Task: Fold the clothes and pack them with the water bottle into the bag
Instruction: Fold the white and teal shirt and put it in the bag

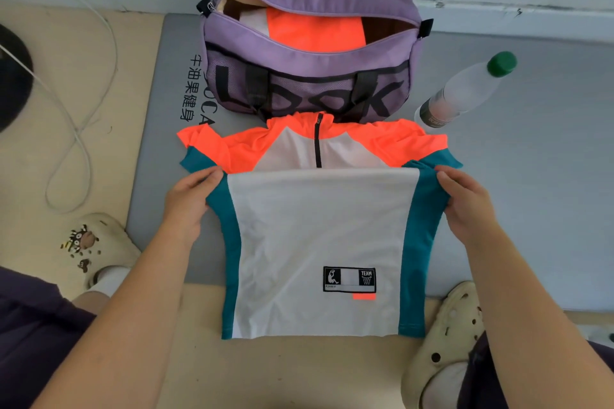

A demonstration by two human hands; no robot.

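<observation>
Here the shirt [319,236], white with teal side panels and orange shoulders, lies on the grey mat [531,176], its lower half folded up over the chest so the zip collar shows beyond the fold. The left hand [192,199] pinches the left end of the folded edge; the right hand [465,202] pinches the right end, fingers curled over the teal cloth. Just beyond the collar sits the purple bag [312,53], unzipped, with an orange and white garment [315,31] already inside. To the right of the bag a water bottle [465,93] with a green cap lies on the mat, near the shirt's right shoulder. A cream slipper [96,242] rests near left, another [445,342] near right. A white cable [79,116] loops on the floor at far left.
</observation>
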